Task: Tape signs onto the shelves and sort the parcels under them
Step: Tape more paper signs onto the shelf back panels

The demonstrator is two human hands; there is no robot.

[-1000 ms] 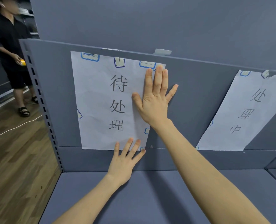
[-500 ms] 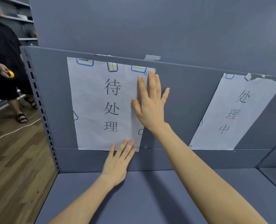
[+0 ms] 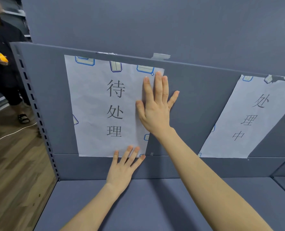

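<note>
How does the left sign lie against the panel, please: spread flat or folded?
Spread flat: the left sign lies unfolded on the panel, with left hand and right hand pressing it.

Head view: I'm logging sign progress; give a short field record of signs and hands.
left sign: 待处理 sign, flat on the shelf back panel, three tape pieces along its top
right sign: 处理中 sign, same panel, taped at top
right hand: flat, pressing the 待处理 sign's right edge
left hand: straight fingers on its bottom edge
bystander: person at far left, holding an orange object
</note>
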